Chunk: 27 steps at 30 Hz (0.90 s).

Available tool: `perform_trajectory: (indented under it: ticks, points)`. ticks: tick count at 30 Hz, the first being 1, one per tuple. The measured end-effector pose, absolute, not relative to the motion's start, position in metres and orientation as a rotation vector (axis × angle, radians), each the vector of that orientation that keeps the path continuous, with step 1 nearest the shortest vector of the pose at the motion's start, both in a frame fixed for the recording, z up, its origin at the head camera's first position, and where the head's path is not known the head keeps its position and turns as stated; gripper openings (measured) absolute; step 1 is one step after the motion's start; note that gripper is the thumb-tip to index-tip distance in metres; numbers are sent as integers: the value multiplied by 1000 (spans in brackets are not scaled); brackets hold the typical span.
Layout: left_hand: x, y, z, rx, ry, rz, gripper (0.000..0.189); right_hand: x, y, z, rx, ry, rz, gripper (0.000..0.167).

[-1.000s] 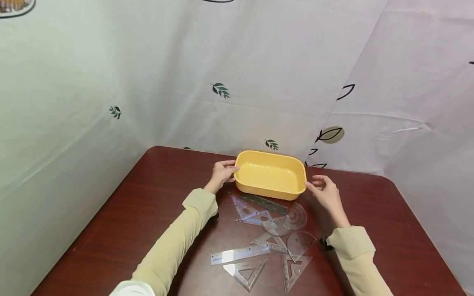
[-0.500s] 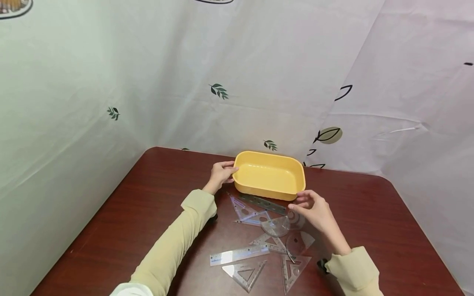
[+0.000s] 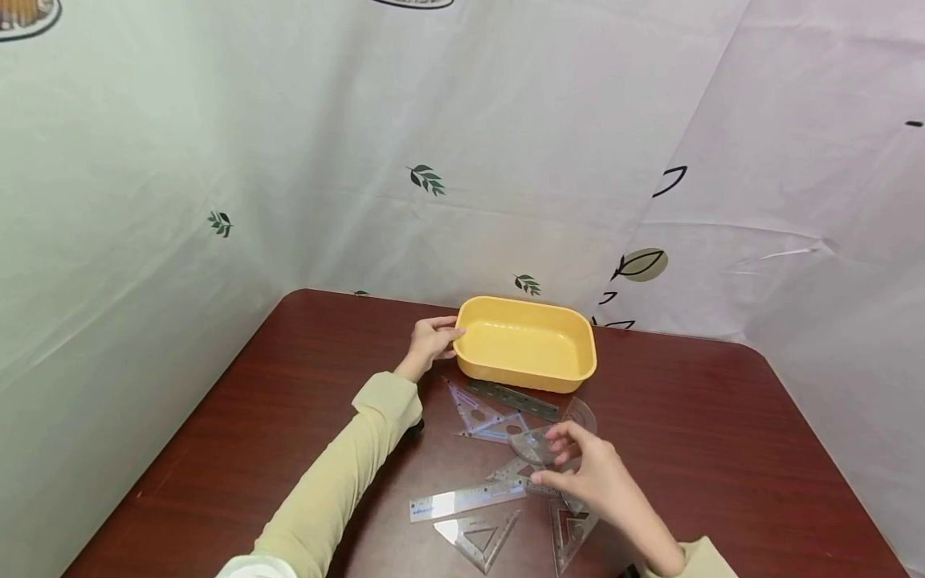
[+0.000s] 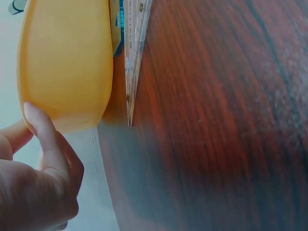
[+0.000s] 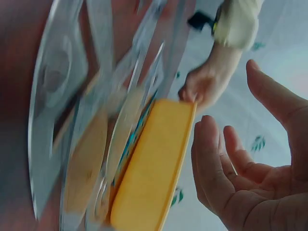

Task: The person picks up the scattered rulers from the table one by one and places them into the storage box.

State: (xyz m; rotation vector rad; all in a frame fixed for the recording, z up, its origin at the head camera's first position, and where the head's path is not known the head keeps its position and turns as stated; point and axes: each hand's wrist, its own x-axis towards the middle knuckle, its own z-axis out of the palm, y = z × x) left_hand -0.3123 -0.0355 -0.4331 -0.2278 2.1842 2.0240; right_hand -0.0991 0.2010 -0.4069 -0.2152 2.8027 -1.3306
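My left hand [image 3: 431, 340] pinches the left end of the yellow tub [image 3: 516, 377] at its rim. The tub sits right of centre in the head view, mouth up, long axis running left to right, right end slightly lower. My right hand [image 3: 596, 478] hovers lower right near a clear protractor [image 3: 531, 447], its thumb spread well apart from the bent fingers.

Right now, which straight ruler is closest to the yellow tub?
The dark straight ruler, lying along the near side of the yellow tub. The other straight ruler looks clear, has blue lettering, and lies farther from it.
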Motion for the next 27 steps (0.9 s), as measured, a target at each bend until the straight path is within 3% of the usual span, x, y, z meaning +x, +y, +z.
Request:
perform_trajectory:
  ticks: [11,27]
  points:
    - [-313,-36,-433,-220,2167,2034,39,-79,175,-419,-402,2643,-1290,51]
    - [-312,-36,-432,-229,2158,2027,40,-70,162,-437,-418,2644,-1251,41]
